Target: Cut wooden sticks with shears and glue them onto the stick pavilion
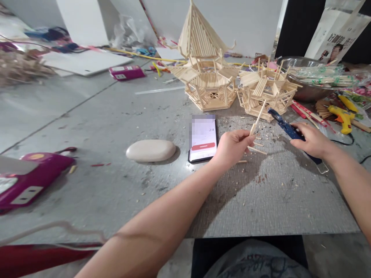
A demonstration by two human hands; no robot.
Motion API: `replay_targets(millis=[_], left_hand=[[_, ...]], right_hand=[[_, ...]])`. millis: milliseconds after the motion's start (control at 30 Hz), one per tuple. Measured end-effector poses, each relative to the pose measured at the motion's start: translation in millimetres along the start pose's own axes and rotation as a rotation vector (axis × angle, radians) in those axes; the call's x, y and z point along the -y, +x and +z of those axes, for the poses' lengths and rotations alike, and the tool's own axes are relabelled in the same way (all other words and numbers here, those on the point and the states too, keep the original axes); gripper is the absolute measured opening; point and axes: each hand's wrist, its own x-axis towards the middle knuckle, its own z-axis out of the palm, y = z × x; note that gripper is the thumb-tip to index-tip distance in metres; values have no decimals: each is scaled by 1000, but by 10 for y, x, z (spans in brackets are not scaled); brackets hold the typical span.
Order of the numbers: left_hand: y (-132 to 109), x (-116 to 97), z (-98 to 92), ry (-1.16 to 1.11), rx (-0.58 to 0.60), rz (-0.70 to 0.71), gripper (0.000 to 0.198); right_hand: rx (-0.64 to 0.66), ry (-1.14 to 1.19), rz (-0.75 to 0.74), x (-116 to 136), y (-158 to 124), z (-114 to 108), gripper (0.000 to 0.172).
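Note:
Pinched between the fingers of my left hand [234,146] is a short bundle of thin wooden sticks [256,121], one reaching well past the others. My right hand [311,139] is closed around blue pruning shears [290,130], their curved head pointing away toward the upper left. Under my left hand lie a few loose cut sticks [259,150]. Just beyond the hands stands a small, open-topped pavilion model [266,90] made of sticks. Left of it is a taller pavilion model [210,81] with a pointed roof. A lit phone [203,141] lies beside my left wrist.
A pale oval case [151,150] lies left of the phone. Purple power strips [127,72] sit farther left. At right are a yellow glue gun [343,116] with a cord and a metal bowl [310,90] of packaged sticks. The grey table [139,216] carries scattered bits.

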Motion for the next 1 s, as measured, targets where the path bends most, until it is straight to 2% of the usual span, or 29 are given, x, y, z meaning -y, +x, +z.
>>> replay_targets(millis=[133, 367, 667, 1000], left_hand=[[-2, -11, -4, 50, -21, 15, 20], [-5, 9, -16, 172, -20, 53, 20], [-26, 14, -3, 400, -10, 198, 23], [-35, 11, -5, 496, -53, 247, 26]], right_hand=[[-6, 90, -42, 29, -22, -7, 59], [25, 55, -130, 155, -69, -8, 60], [42, 24, -212, 332, -137, 41, 59], [47, 18, -232, 398, -152, 62, 58]])
